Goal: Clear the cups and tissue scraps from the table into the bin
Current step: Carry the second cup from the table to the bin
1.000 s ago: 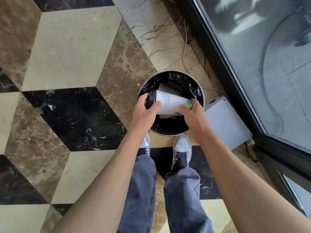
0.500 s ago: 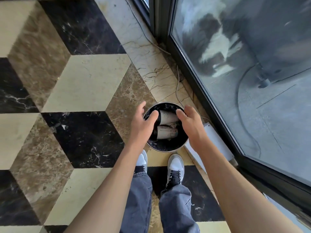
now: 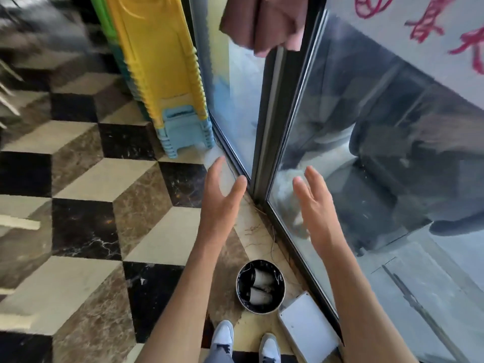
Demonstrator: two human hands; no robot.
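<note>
A round bin (image 3: 283, 292) with a black liner stands on the marble floor by the glass wall, just ahead of my shoes. Two white paper cups lie on their sides inside it, one (image 3: 261, 277) behind the other (image 3: 259, 296). My left hand (image 3: 221, 199) is raised well above and beyond the bin, fingers spread, holding nothing. My right hand (image 3: 313, 203) hovers level with it to the right, in front of the glass, also open and empty. No table or tissue scraps are in view.
A glass wall with a dark metal frame (image 3: 272, 142) runs along the right. A flat grey box (image 3: 309, 328) lies beside the bin. A stack of yellow, green and blue plastic stools (image 3: 162, 82) stands at the back. A thin cable (image 3: 272, 244) trails along the frame.
Both hands let go of the white cup into the bin and rose away from it. The view tilted up, so the bin now sits low in the frame.
</note>
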